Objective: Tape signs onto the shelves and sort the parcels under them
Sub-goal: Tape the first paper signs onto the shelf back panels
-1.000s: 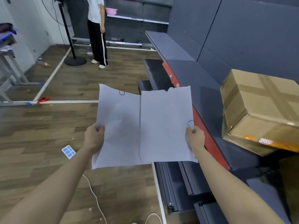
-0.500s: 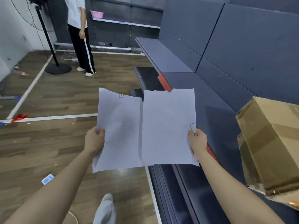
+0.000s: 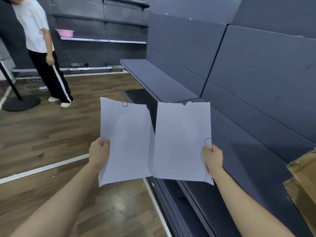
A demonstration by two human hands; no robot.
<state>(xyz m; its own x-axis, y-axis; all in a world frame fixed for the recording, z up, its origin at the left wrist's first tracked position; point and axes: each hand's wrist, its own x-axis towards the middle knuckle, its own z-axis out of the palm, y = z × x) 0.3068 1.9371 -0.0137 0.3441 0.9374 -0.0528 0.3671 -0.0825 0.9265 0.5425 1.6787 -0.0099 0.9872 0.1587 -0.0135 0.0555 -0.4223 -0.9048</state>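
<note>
Standing off at the far left is a bystander (image 3: 39, 40) in a white tee and black trousers with a white stripe, beside the round base of a black stand (image 3: 20, 103). A pink basin (image 3: 65, 32) sits on a far shelf behind them. Nearer in, a cardboard parcel (image 3: 304, 189) pokes in at the right edge, over the dark grey shelf (image 3: 256, 168) (only one corner of it shows). The papers themselves cover a stretch of that shelf's front edge.

Room now: wood-plank floor (image 3: 51, 134), a white line (image 3: 42, 168) running across it, grey back panels rising on the right, lower shelf tiers stepping down beneath the arms.

And the signs: two white sheets, held up side by side in front of the person, right where floor meets shelving. Left hand (image 3: 100, 152) has its fingers curled round the left sheet (image 3: 126, 141) at its outer edge. Right hand (image 3: 212, 157) pinches the right sheet (image 3: 182, 141) at its outer edge, just below a blue-rimmed tape strip (image 3: 208, 142). A second strip (image 3: 125, 104) sits at the left sheet's top. Both sheets stand portrait, long axis running up and away from the person, ragged top edges farthest off, blank sides to the camera. Their inner edges meet low down and part toward the top
</note>
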